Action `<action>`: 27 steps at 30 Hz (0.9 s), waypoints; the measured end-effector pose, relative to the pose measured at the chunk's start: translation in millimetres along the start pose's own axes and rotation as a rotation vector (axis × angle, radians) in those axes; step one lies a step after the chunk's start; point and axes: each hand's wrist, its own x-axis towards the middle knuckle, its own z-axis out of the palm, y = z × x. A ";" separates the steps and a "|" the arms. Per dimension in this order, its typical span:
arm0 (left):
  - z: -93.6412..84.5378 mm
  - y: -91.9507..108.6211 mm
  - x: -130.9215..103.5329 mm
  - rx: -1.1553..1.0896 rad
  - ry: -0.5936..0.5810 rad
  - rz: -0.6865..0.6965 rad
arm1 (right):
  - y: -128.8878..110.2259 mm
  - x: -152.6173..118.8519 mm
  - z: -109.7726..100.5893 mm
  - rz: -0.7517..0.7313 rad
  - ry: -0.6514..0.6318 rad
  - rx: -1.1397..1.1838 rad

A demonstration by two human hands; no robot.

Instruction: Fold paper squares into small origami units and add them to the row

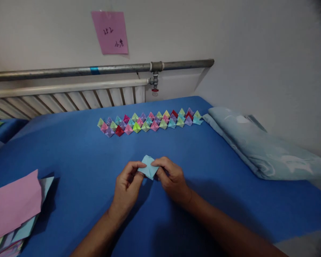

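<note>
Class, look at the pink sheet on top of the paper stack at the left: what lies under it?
Under the pink sheet, edges of light blue, green and other coloured sheets stick out. How many there are, and their middles, stay covered.

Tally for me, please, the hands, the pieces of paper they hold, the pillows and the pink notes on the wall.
Hands: 2, left hand and right hand
Light blue folded paper: 1
Pillow: 1
Pink note: 1
Total: 5

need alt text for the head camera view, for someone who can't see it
Two hands, left hand and right hand, pinch a small light blue folded paper over a blue sheet. Beyond lie rows of colourful folded paper pieces; a stack of coloured paper sits at left.
</note>
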 end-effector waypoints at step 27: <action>2.7 1.4 7.3 -0.191 -0.034 -0.221 | -16.6 6.3 -8.5 0.415 -0.049 0.334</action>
